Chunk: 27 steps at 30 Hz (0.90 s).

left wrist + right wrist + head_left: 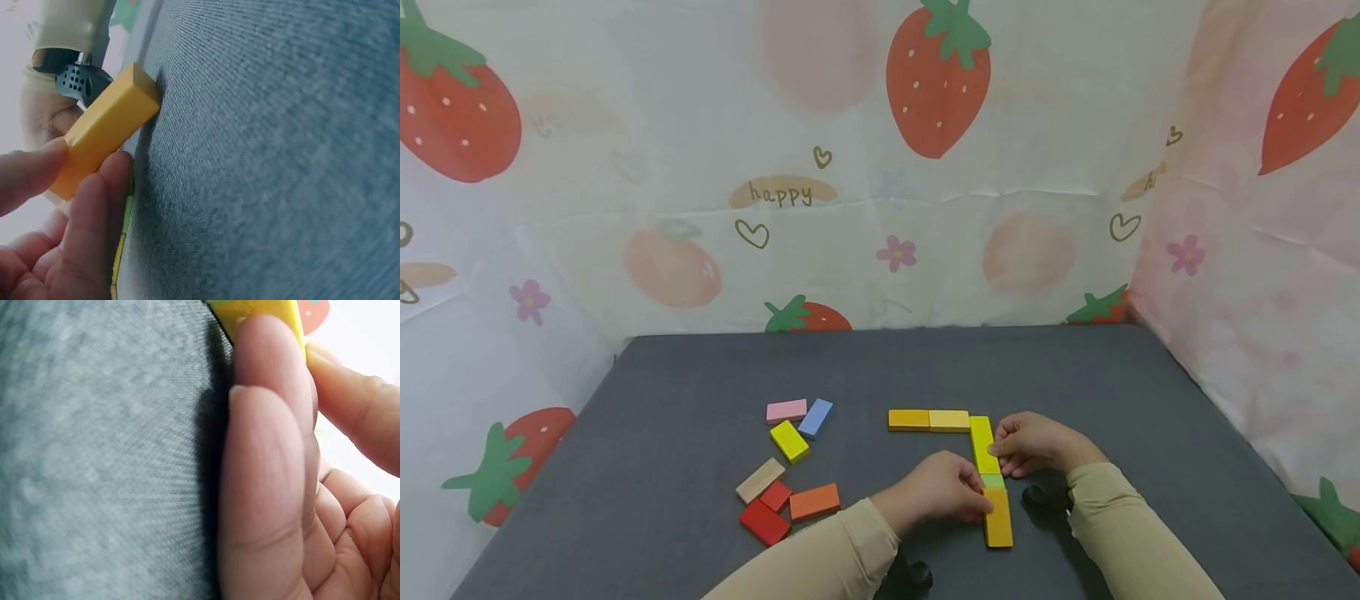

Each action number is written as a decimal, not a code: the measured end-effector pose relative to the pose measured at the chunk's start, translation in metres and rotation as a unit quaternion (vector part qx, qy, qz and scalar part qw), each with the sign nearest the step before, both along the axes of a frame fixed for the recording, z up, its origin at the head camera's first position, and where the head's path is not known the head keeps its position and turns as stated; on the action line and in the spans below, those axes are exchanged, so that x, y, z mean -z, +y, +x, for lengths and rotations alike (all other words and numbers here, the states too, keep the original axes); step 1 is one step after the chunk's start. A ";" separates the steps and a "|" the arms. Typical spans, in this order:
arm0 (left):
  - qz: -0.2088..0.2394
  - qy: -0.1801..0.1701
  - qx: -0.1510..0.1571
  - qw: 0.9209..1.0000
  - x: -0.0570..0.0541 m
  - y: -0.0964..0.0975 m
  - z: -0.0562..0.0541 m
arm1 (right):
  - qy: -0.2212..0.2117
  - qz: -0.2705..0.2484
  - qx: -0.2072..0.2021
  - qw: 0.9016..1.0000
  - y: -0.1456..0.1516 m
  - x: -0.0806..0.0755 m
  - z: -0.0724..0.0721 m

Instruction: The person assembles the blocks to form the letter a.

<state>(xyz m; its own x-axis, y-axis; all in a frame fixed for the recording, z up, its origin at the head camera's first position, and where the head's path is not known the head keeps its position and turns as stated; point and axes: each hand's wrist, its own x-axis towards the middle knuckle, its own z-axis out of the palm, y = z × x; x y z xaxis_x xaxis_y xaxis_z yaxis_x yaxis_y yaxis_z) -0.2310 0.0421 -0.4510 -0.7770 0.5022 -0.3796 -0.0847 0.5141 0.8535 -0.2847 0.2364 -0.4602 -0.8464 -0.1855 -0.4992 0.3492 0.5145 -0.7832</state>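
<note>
Amber block [998, 528] near green block [993, 481], red blocks [764, 522] leftward

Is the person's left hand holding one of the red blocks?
No, the left hand pinches a yellow-orange block; the red blocks lie apart from that hand.
</note>
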 end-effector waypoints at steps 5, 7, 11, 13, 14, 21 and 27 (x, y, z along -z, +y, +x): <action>-0.015 -0.015 0.009 1.000 0.001 0.001 0.000 | -0.002 -0.007 -0.009 1.000 0.001 -0.001 0.000; -0.019 -0.020 0.013 1.000 0.002 0.001 0.000 | -0.002 -0.009 -0.012 1.000 0.001 -0.001 -0.001; -0.024 -0.024 0.014 0.999 0.003 0.001 0.000 | -0.001 -0.010 -0.009 1.000 0.001 0.000 -0.001; -0.024 -0.024 0.012 0.999 0.004 0.002 -0.001 | 0.001 -0.009 -0.007 1.000 0.001 0.000 -0.001; -0.023 -0.024 0.011 0.999 0.004 0.002 -0.001 | 0.001 -0.009 -0.006 1.000 0.001 0.000 -0.001; -0.035 -0.006 0.010 0.999 0.006 0.004 -0.002 | 0.003 -0.004 0.002 1.000 -0.001 0.000 -0.001; -0.092 0.053 0.048 0.993 0.007 0.003 0.002 | 0.007 -0.001 0.003 1.000 -0.001 0.000 0.000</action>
<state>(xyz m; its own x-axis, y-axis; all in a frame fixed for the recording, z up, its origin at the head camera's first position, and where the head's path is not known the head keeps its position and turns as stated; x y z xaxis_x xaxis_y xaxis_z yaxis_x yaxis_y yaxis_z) -0.2294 0.0454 -0.4585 -0.7699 0.5053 -0.3898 0.0580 0.6636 0.7458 -0.2850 0.2352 -0.4606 -0.8548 -0.1807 -0.4864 0.3410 0.5110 -0.7891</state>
